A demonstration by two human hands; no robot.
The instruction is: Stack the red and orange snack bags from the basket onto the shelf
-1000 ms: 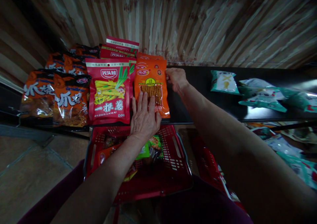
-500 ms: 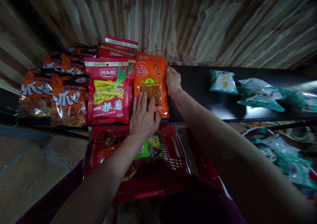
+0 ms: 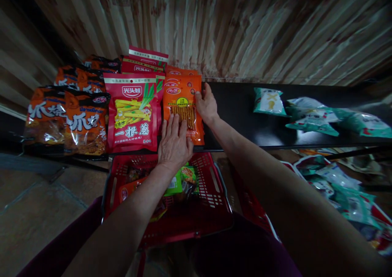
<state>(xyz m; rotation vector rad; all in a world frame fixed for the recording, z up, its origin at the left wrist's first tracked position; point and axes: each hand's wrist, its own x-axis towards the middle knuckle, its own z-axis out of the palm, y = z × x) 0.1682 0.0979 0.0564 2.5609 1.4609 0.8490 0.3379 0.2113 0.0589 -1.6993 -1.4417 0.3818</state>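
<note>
An orange snack packet (image 3: 180,97) with brown sticks behind its clear window stands on the black shelf, in front of similar orange packets. My left hand (image 3: 175,140) lies flat against its lower front, fingers stretched upward and slightly apart. At the packet's upper right edge is my right hand (image 3: 207,105), its fingers extended and touching the side without wrapping round it. Close on the left stands a large red snack bag (image 3: 131,113) with yellow sticks and green onion printed on it, and more red bags behind it.
Orange-and-black snack bags (image 3: 85,123) fill the shelf's left end. Green-and-white bags (image 3: 269,101) lie on the black shelf (image 3: 232,105) to the right. Below, a red basket (image 3: 208,211) holds several packets. More green bags (image 3: 352,199) lie lower right. A curtain (image 3: 196,32) hangs behind.
The orange packet now appears slightly farther left, close against the red bag. My right hand has shifted left with its edge, its fingers more spread. My left hand stays on the packet's front.
</note>
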